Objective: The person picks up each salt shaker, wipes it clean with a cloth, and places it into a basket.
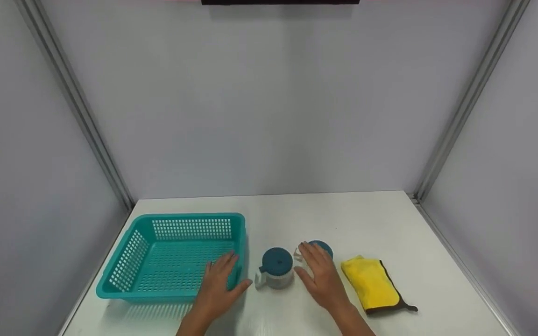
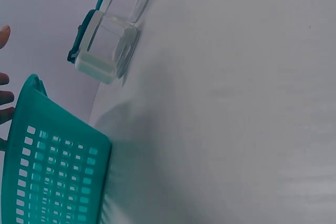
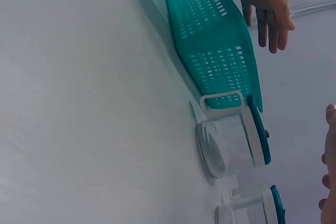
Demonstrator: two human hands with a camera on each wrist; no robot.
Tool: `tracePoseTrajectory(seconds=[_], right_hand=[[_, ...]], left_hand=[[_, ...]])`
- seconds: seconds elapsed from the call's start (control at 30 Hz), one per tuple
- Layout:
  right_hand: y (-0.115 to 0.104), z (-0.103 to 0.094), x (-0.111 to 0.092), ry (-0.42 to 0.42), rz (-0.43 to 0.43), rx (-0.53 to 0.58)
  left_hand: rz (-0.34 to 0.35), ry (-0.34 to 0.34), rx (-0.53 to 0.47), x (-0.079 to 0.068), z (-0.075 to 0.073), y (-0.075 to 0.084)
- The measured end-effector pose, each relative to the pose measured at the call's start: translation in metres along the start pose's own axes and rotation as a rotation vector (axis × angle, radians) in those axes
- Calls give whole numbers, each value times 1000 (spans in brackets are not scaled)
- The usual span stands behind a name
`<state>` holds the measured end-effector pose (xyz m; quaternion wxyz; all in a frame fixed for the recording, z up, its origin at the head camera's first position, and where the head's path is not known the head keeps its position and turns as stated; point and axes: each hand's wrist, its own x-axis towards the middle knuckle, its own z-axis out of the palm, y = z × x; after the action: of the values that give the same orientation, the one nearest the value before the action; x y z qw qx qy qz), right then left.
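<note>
My left hand (image 1: 215, 287) hovers by the right front corner of a teal plastic basket (image 1: 194, 216), fingers spread and holding nothing. To the right of the basket stands a clear jar (image 1: 278, 279) with a round blue lid and a pale side handle. A second similar jar (image 3: 253, 209) stands beyond it, its blue lid (image 1: 326, 247) partly hidden in the head view by my right hand (image 1: 324, 282). That hand is spread above the table between the jars and a folded yellow cloth (image 1: 369, 284). In the right wrist view, both jars stand upright below the right hand.
The basket's slotted wall (image 2: 58, 166) rises at the left of the white table (image 1: 287, 214). The yellow cloth has dark edging and a dark corner loop (image 1: 409, 307). Grey panels (image 1: 269, 116) enclose the table at the back and sides.
</note>
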<state>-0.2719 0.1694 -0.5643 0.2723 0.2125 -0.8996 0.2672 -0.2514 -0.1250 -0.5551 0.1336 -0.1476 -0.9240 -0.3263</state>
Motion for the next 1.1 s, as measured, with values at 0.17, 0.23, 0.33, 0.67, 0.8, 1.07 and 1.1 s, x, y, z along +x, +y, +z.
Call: tracePoseTrajectory(seconds=[0.17,0.23,0.33,0.67,0.8,1.07,1.1], right_hand=[[23,-19,-7,-3,138,3],[33,-26,-10,0,185,3],[50,-35,-15,13,238,-6],[118,-58,-38,58,519,-27],[140,-56,-50,34,582,-80],[159,-49,-66,-143,710,-163],[159,-48,-66,-164,718,-171]], left_hand=[[12,-10,-54,6,7,11],[9,-16,-72,9,9,16],[-12,-36,-93,13,15,22],[-73,-67,-121,19,31,45],[-99,-70,-145,21,39,53],[-86,-12,-172,30,59,64],[-80,2,-173,31,62,64]])
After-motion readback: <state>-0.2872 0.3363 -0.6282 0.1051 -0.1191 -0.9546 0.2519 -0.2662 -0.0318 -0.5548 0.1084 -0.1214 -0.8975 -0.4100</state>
